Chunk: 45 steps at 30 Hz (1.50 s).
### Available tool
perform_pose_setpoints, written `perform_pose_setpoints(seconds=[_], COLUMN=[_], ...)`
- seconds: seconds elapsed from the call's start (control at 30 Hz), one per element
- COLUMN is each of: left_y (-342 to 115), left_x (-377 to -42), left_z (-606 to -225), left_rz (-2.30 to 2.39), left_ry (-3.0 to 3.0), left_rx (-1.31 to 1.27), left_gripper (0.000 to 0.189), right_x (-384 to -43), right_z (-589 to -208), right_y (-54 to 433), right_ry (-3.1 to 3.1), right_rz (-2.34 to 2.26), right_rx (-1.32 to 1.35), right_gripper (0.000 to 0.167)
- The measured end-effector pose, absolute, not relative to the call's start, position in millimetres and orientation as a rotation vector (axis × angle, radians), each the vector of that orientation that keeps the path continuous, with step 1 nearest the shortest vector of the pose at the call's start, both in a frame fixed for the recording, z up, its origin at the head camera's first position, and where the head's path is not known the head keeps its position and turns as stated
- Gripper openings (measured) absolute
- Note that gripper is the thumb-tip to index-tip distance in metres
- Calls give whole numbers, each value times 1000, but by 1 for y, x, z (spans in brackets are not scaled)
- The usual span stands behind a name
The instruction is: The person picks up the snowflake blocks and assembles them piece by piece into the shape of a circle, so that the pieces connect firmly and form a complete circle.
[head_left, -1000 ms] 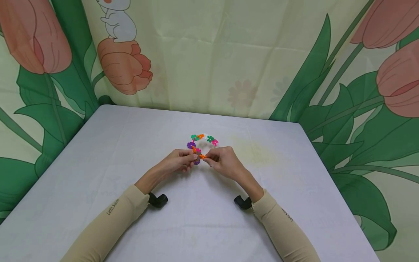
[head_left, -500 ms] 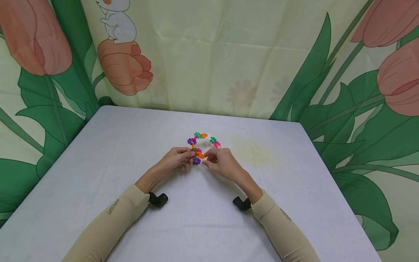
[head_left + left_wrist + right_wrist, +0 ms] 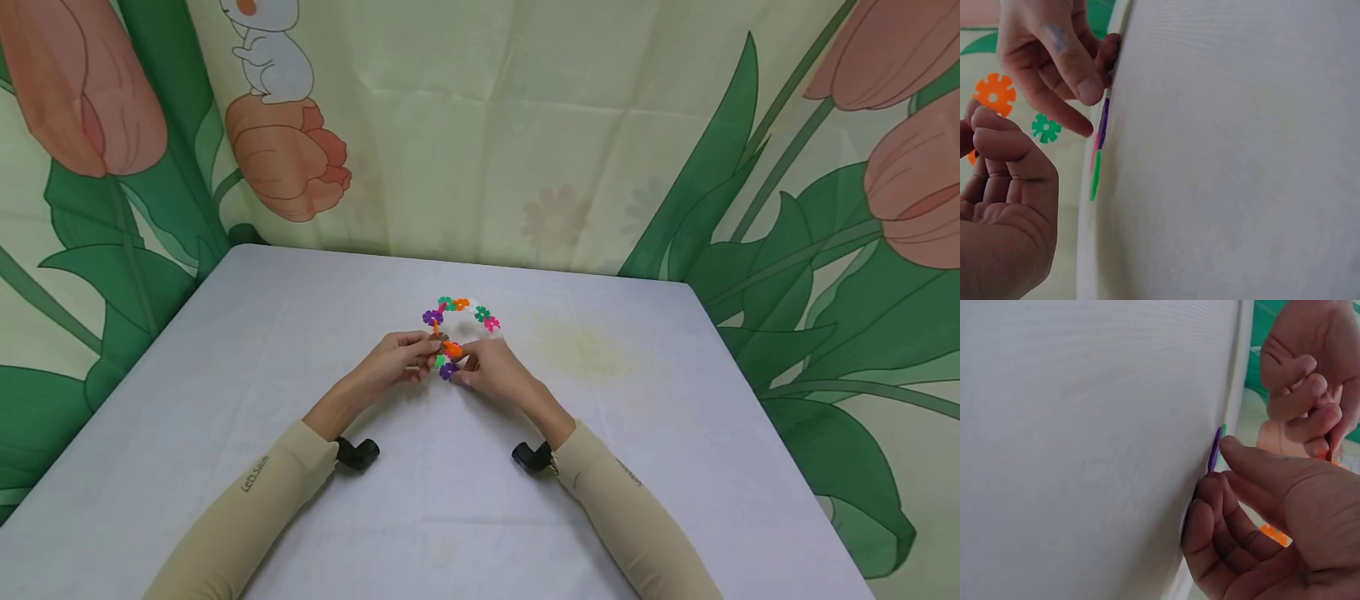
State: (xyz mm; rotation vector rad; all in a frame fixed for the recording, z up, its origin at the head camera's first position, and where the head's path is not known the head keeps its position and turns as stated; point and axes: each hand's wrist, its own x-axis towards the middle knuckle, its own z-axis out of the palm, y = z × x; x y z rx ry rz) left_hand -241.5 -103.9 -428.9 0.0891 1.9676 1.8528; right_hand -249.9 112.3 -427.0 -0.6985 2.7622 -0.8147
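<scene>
A looped chain of flower-shaped interlocking discs in several colours lies between both hands in the head view. My left hand [image 3: 401, 354] pinches a brown disc [image 3: 439, 337] of it between thumb and fingers. Beside that is an orange disc [image 3: 452, 350]. My right hand [image 3: 491, 367] has its bent fingers and thumb at a purple disc [image 3: 448, 372], which lies low at the table with a light-green disc [image 3: 440, 362]. In the left wrist view its thumb [image 3: 1088, 87] is near the purple disc's end, and the index finger stands apart from the thumb.
The far part of the loop has green [image 3: 482, 314] and pink discs [image 3: 491, 323]. A white cloth covers the table [image 3: 450, 517], with a pale yellow stain to the right. A tulip-printed curtain [image 3: 465, 133] hangs behind. Black wrist cameras [image 3: 358, 455] sit by both sleeves.
My right hand has let go of the orange disc and moved left to the purple disc. My left hand has drawn slightly left and up with the chain, uncovering the light-green disc.
</scene>
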Motion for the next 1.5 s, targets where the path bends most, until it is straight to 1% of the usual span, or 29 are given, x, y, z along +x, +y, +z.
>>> perform_pose_setpoints(seconds=[0.1, 0.2, 0.37, 0.6, 0.7, 0.9, 1.13, 1.33, 1.5], left_y=[-105, -105, -107, -106, -105, -106, -107, -105, -104], left_x=[-241, -242, -243, -241, -241, -242, -240, -241, -240], left_z=[-428, -427, -429, -429, -429, -430, -431, -430, -430], left_rz=[1855, 1857, 1863, 1863, 1862, 1864, 1861, 1859, 1856], left_ry=[1958, 1950, 1943, 1931, 1933, 1926, 1926, 1921, 1922], left_rx=[91, 87, 109, 132, 137, 142, 146, 130, 116], left_gripper=[30, 26, 28, 29, 30, 30, 31, 34, 32], right_x=[-252, -253, -251, -244, -243, -241, -244, -248, -250], right_z=[-428, -428, -427, -423, -421, -420, -417, -409, -404], right_y=[110, 108, 108, 114, 120, 131, 142, 156, 161], right_ry=[2761, 2757, 2770, 2772, 2748, 2685, 2557, 2371, 2267], right_rz=[-782, -765, -773, -872, -867, -847, -973, -1160, -1239], right_rx=[-693, -704, -713, -546, -553, -633, -566, -536, -510], right_gripper=[29, 29, 23, 13, 9, 13, 16, 22, 26])
